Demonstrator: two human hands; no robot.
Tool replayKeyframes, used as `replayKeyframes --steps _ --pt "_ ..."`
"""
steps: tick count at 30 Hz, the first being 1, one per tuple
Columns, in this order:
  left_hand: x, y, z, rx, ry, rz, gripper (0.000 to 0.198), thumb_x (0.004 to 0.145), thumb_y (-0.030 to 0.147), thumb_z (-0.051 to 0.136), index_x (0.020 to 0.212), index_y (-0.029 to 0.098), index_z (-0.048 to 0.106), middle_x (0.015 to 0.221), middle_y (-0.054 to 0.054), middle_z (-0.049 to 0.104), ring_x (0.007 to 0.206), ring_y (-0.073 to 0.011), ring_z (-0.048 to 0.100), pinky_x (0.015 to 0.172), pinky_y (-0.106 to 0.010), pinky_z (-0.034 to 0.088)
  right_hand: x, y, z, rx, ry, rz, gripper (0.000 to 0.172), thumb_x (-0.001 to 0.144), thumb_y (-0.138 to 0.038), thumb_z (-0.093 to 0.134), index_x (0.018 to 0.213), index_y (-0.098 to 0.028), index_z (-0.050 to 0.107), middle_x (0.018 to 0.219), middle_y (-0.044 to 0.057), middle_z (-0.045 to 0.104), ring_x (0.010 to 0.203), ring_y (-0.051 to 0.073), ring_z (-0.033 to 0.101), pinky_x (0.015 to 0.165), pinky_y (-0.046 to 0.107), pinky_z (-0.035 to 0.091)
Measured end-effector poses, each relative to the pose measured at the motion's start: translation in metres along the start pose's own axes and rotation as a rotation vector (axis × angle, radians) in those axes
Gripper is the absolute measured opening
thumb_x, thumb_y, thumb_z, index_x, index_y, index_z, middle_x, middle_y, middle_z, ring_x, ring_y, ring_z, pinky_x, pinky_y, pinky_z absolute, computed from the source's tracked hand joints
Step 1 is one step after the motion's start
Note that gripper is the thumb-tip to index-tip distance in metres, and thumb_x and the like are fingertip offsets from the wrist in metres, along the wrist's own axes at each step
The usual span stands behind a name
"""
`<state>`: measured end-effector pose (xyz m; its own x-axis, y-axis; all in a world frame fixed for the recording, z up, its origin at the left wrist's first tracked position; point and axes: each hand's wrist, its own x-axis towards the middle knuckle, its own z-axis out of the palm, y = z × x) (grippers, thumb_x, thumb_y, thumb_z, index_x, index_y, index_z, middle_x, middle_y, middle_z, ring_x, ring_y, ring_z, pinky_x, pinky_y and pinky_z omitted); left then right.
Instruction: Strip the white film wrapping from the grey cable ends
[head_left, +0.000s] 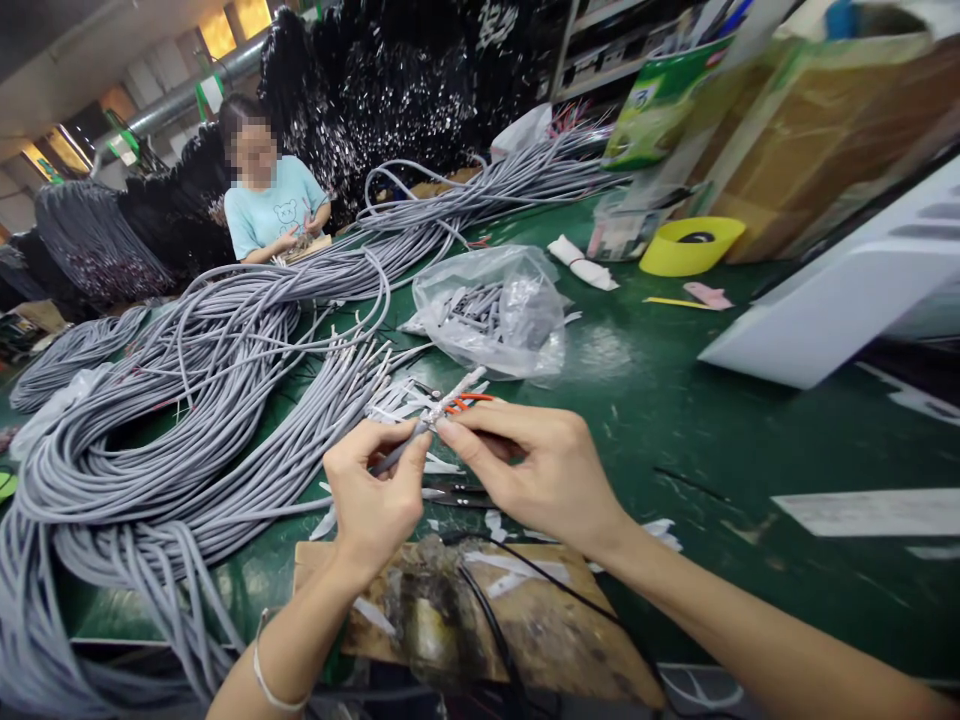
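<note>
My left hand is closed round the end of a grey cable, holding it above the green table. My right hand pinches the stripped cable tip, where silvery shielding and thin orange and white wires fan out. Both hands hover just over a worn wooden board at the near edge. A large heap of grey cables lies to the left, their cut ends pointing toward my hands.
A clear plastic bag of grey pieces sits behind my hands. Farther right stand a yellow bowl, cardboard boxes and a white machine housing. Another person in a light blue shirt works across the table.
</note>
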<state>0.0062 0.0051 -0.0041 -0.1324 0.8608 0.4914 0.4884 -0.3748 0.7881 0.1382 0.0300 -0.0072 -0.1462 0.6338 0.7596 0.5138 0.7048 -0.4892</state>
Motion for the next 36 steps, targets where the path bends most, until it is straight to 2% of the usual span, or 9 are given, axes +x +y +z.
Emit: replayKeyframes --steps 3,5,10,16,17,21,22,27,36 --pt "0.000 -0.001 0.001 0.165 0.032 0.152 0.011 0.076 0.020 0.058 0.074 0.013 0.067 0.056 -0.001 0.059 0.046 -0.0088 0.047 0.045 -0.020 0.039 -0.001 -0.002 0.003 0.021 -0.018 0.076 0.030 0.084 -0.024 0.049 0.060 -0.015 0.065 0.047 -0.001 0.059 0.035 0.007 0.044 0.039 0.021 0.033" --pt "0.003 -0.001 0.002 0.200 0.040 0.200 0.011 0.076 0.018 0.057 0.073 0.013 0.067 0.056 -0.002 0.060 0.047 -0.0096 0.050 0.046 -0.021 0.041 -0.005 -0.004 0.006 -0.068 0.069 0.029 0.028 0.084 -0.022 0.050 0.062 -0.015 0.065 0.051 0.000 0.062 0.039 0.008 0.049 0.043 0.020 0.037" --pt "0.006 0.001 0.000 0.099 0.001 0.077 0.010 0.073 0.015 0.057 0.073 0.014 0.067 0.069 -0.005 0.068 0.062 -0.0143 0.063 0.058 -0.023 0.049 -0.010 -0.003 0.012 -0.294 0.230 -0.213 0.020 0.082 -0.020 0.054 0.065 -0.016 0.066 0.055 0.001 0.066 0.047 0.009 0.057 0.050 0.020 0.039" --pt "0.003 -0.003 0.001 0.237 0.056 0.246 0.014 0.076 0.018 0.054 0.073 0.014 0.068 0.059 -0.005 0.064 0.051 -0.0127 0.055 0.051 -0.023 0.044 -0.005 -0.005 0.014 -0.113 0.144 0.008 0.024 0.083 -0.019 0.051 0.063 -0.015 0.063 0.052 0.001 0.061 0.043 0.008 0.051 0.044 0.020 0.037" --pt "0.005 -0.006 0.001 0.235 0.050 0.214 0.015 0.075 0.017 0.054 0.072 0.014 0.068 0.059 -0.005 0.064 0.051 -0.0128 0.055 0.052 -0.023 0.044 -0.007 -0.010 0.015 -0.117 0.166 -0.045 0.023 0.083 -0.018 0.051 0.063 -0.015 0.062 0.051 0.001 0.060 0.043 0.009 0.051 0.044 0.021 0.037" --pt "0.018 -0.016 -0.003 0.137 -0.035 -0.103 0.015 0.071 0.016 0.056 0.060 0.015 0.067 0.056 -0.003 0.065 0.051 -0.0128 0.057 0.053 -0.022 0.043 -0.013 -0.026 0.017 -0.017 0.177 -0.518 0.025 0.084 -0.018 0.046 0.064 -0.018 0.061 0.044 -0.002 0.055 0.039 0.008 0.045 0.042 0.023 0.033" --pt "0.020 -0.017 -0.005 0.095 -0.031 -0.149 0.016 0.071 0.018 0.056 0.060 0.014 0.067 0.054 -0.002 0.064 0.051 -0.0125 0.056 0.052 -0.022 0.043 -0.013 -0.026 0.017 0.000 0.161 -0.522 0.025 0.084 -0.018 0.045 0.065 -0.019 0.061 0.043 -0.003 0.054 0.039 0.008 0.045 0.042 0.023 0.033" --pt "0.018 -0.010 -0.012 -0.087 -0.007 -0.154 0.021 0.075 0.026 0.054 0.066 0.012 0.067 0.053 0.000 0.059 0.048 -0.0097 0.050 0.047 -0.019 0.038 -0.005 -0.009 0.013 -0.176 0.200 -0.083 0.019 0.081 -0.019 0.054 0.065 -0.015 0.063 0.055 0.001 0.063 0.045 0.008 0.053 0.047 0.020 0.038" --pt "0.008 -0.006 -0.009 -0.121 -0.014 -0.117 0.017 0.076 0.026 0.056 0.072 0.012 0.066 0.064 -0.003 0.067 0.056 -0.0120 0.060 0.053 -0.019 0.046 -0.006 -0.004 0.020 -0.242 0.166 -0.067 0.025 0.084 -0.025 0.050 0.065 -0.017 0.065 0.059 0.001 0.066 0.050 0.011 0.059 0.054 0.020 0.041"
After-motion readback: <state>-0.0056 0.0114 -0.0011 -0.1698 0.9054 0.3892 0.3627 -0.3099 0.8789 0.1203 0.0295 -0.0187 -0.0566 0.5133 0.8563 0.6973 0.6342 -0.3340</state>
